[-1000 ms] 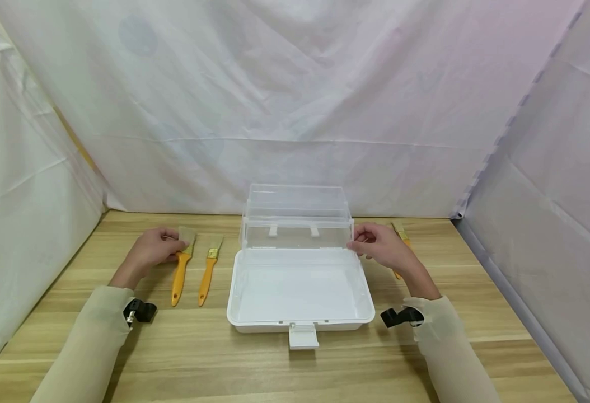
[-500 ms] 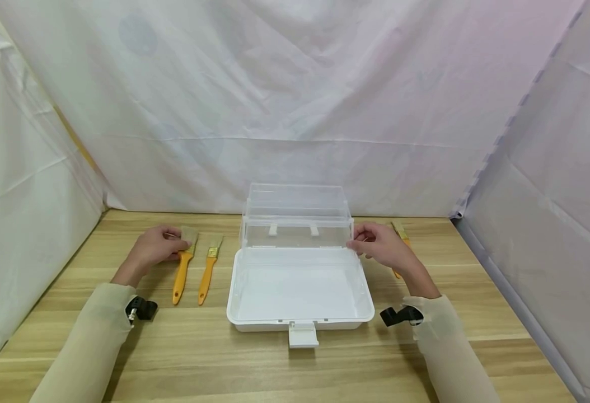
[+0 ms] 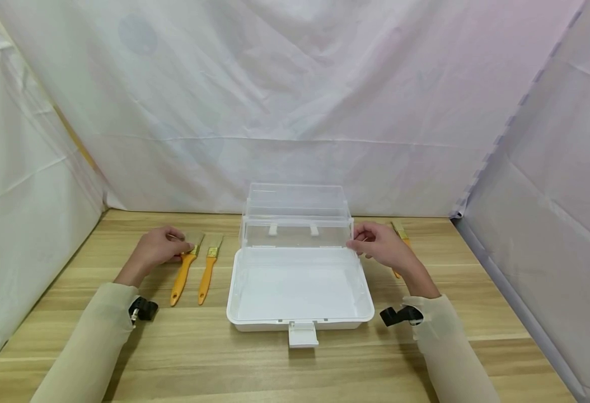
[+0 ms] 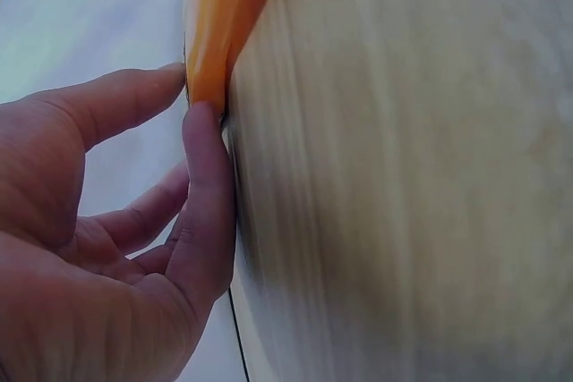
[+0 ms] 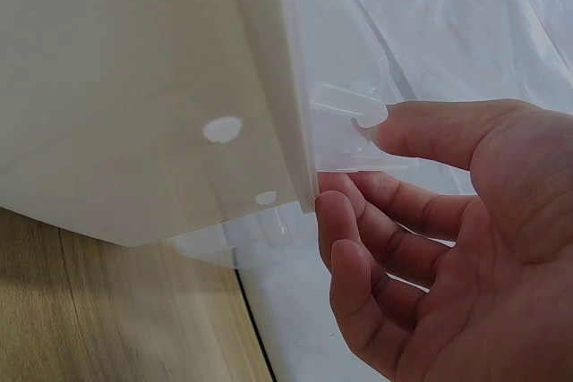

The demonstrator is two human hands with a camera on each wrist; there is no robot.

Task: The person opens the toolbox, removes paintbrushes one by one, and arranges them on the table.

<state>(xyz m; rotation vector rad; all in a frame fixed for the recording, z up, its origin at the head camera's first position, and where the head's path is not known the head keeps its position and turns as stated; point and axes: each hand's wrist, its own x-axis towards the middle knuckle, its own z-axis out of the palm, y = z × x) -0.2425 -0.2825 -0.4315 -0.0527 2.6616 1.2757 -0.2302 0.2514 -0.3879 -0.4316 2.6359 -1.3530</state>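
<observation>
My left hand [image 3: 159, 246] pinches a paintbrush [image 3: 181, 282] with an orange handle between thumb and index finger, near the metal band. In the left wrist view the fingertips meet on the orange neck [image 4: 215, 51], low against the wooden table. Just right of it lies a second, slimmer paintbrush [image 3: 206, 277]. A white plastic box [image 3: 300, 291] stands in the middle with its clear lid [image 3: 297, 201] raised. At the lid's right corner my right hand [image 3: 383, 246] holds the edge, thumb on the clear plastic [image 5: 349, 100] and fingers curled below. Nothing lies in the box.
Partly hidden behind the right hand is a third paintbrush [image 3: 399, 230]. The box's white latch [image 3: 303, 336] hangs open at the front. White cloth [image 3: 295, 112] walls off the back and both sides of the wooden table [image 3: 224, 369].
The left hand has shifted slightly right, and its paintbrush has turned so the bristles lean further right. The right hand and the box have stayed in place.
</observation>
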